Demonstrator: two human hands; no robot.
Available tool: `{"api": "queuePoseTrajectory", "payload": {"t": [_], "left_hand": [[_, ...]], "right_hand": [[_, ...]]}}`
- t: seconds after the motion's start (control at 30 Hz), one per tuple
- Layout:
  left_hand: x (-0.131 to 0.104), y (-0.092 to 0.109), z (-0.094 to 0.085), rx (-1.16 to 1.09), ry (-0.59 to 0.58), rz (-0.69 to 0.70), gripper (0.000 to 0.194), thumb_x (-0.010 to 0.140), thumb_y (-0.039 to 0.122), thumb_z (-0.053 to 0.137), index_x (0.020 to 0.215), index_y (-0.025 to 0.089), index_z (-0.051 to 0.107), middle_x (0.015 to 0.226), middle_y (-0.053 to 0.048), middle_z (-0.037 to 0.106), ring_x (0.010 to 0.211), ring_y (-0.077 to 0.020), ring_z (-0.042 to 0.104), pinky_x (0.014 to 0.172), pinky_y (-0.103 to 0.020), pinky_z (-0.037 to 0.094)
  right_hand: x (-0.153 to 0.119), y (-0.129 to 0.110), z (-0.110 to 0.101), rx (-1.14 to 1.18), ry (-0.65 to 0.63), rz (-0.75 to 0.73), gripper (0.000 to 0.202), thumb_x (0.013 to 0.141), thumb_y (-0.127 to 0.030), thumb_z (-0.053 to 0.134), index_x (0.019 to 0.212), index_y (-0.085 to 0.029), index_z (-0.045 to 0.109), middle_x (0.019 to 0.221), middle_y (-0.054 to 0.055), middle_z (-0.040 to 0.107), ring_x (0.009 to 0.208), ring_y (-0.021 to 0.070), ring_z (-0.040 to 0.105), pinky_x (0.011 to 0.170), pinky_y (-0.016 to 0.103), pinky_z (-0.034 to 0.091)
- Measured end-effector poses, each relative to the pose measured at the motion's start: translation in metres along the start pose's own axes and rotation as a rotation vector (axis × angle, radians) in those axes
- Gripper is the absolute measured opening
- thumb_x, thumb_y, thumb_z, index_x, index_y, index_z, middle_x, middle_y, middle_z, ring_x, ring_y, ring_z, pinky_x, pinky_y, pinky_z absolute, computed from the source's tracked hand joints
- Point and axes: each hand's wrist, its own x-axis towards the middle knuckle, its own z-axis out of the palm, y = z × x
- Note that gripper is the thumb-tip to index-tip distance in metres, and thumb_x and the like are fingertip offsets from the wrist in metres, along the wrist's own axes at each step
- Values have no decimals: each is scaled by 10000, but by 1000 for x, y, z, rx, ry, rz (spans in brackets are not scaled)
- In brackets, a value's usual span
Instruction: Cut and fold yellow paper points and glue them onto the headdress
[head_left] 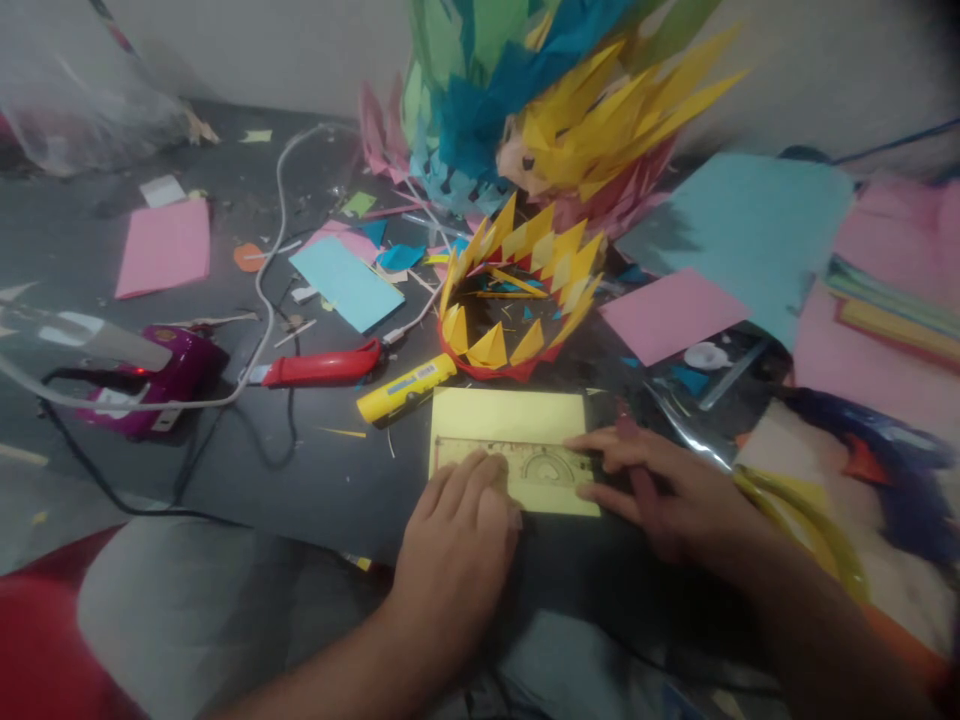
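A sheet of yellow paper (510,412) lies at the desk's front edge with a clear ruler (487,447) across it; a protractor shape is marked on the ruler. My left hand (457,540) rests on the ruler's left part, fingers laid flat and pressing it to the paper. At the ruler's right end, my right hand (675,490) touches it with thumb and fingertips. A dark red pencil-like stick (639,475) is held across the fingers of that hand. Beyond the paper stands a yellow and red spiked paper ring (491,348).
Left of the paper lie a yellow glue tube (409,388), a red utility knife (322,366) and a purple corded device (161,380). Yellow-handled scissors (806,530) lie right. Pink paper (675,315), blue paper (349,283) and scraps surround a colourful paper construction (480,120) behind.
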Motion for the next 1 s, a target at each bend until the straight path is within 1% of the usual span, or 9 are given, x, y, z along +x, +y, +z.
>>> {"api": "queuePoseTrajectory", "payload": {"t": [0.17,0.33,0.4,0.5,0.57,0.63,0.7,0.87,1.0], "left_hand": [[0,0,1,27,-5,3,121,867,99,396,843,160,499,1082,-72,650,1074,-202,571,900,-379,470],[1,1,2,72,-5,32,141,856,99,397,906,138,523,1047,-90,659,1080,-206,569,908,-369,467],[0,2,2,78,-1,45,160,857,127,401,951,113,530,1045,-110,656,1091,-218,561,917,-371,460],[-3,2,-1,68,-53,73,234,861,296,443,931,98,546,1124,-164,615,1137,-267,523,952,-406,427],[-6,-1,-2,59,-105,108,426,831,506,454,907,99,553,1197,-202,565,1182,-306,476,982,-443,391],[-9,-3,-3,60,-153,148,640,737,696,437,919,94,554,1248,-232,519,1227,-333,422,1002,-467,358],[-10,-6,-4,74,-185,181,764,650,781,428,939,84,550,1272,-250,491,1258,-342,380,1018,-473,336],[-10,-8,-5,119,-215,218,735,624,733,537,949,74,549,1271,-253,491,1248,-353,393,1029,-473,324],[-10,-8,-5,94,-238,201,711,641,703,556,967,71,539,1268,-249,495,1253,-355,386,1027,-483,325]], "right_hand": [[1,-9,-6,20,5,20,206,773,-370,610,924,-258,527,1040,39,651,961,218,610,844,383,496],[25,-48,-13,194,161,50,224,879,-321,416,1056,-267,542,878,29,661,822,189,629,752,312,508],[42,-65,-8,236,75,-38,247,887,-298,396,1020,-230,592,973,37,655,914,184,612,817,300,479],[68,-79,7,352,-67,-37,190,851,-235,439,890,-197,622,902,12,662,844,139,613,759,241,467],[81,-82,20,418,-81,23,118,809,-214,482,829,-178,593,815,1,656,758,123,608,669,217,458],[90,-81,30,480,-72,58,83,796,-223,501,779,-169,562,760,-5,640,710,115,599,616,206,443],[94,-79,35,533,-74,74,93,798,-231,503,745,-166,542,727,-9,628,689,109,594,594,200,433],[95,-78,37,578,-98,89,106,805,-234,505,735,-164,540,717,-10,623,691,104,598,586,192,426],[95,-80,37,547,-115,73,124,811,-250,504,742,-159,551,728,-4,621,700,106,588,599,201,421]]}}
